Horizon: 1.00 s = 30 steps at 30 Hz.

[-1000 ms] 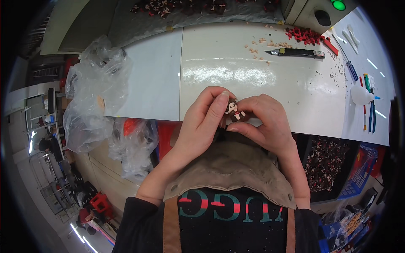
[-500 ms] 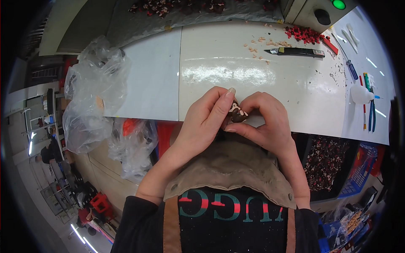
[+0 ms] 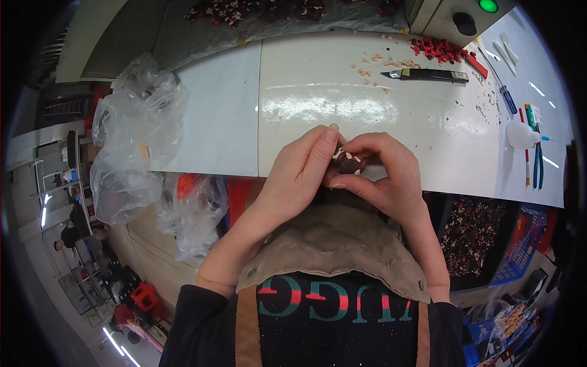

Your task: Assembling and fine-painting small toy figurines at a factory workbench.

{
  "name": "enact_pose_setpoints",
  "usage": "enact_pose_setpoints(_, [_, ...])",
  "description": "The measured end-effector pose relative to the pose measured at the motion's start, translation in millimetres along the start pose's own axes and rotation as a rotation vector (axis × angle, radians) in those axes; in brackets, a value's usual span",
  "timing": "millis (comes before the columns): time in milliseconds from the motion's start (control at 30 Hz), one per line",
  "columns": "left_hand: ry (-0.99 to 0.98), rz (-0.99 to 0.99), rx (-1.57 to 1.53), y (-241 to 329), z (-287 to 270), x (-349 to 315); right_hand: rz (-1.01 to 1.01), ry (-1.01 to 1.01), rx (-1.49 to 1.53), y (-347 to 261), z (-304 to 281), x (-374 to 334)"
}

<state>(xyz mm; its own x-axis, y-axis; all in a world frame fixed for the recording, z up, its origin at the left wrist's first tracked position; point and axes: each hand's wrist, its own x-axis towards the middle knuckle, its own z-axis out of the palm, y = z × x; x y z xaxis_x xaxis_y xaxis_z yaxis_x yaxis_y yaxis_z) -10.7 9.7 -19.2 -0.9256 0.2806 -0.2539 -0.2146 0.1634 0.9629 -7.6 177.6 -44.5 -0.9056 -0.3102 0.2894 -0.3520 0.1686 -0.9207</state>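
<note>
Between my two hands, at the near edge of the white table, is a small dark brown figurine (image 3: pixel 348 164) with cream and pink parts. My left hand (image 3: pixel 304 158) grips its left side, thumb pointing up along it. On the other side, my right hand (image 3: pixel 386 172) pinches the piece between thumb and curled forefinger. Its rounded brown side faces up, and the fingers cover much of the rest. Beyond the hands lie a utility knife (image 3: pixel 426 75), small cream pieces (image 3: pixel 397 63) and a heap of small red pieces (image 3: pixel 437 50).
Clear plastic bags (image 3: pixel 137 140) hang over the table's left side. At right lie a screwdriver (image 3: pixel 509 100), a white bottle (image 3: pixel 521 136) with a blue tip, and pliers (image 3: pixel 538 162). A black tray of brown pieces (image 3: pixel 471 235) and a blue basket (image 3: pixel 518 248) stand below right.
The figurine has turned in my fingers: its cream front showed before, now mostly its rounded brown side. My hands have barely moved. A person has come into view at far left.
</note>
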Motion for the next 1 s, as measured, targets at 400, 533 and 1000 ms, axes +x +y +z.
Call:
enact_pose_setpoints(400, [0.038,0.031,0.097,2,1,2,0.023,0.031,0.011,1,0,0])
enact_pose_setpoints(533, [0.025,-0.068,-0.017,10,2,2,0.057,0.096,0.061,-5,-2,1])
enact_pose_setpoints(1000, [0.026,0.226,0.230,48,-60,37,1.112,0.360,-0.197,21,-172,-207])
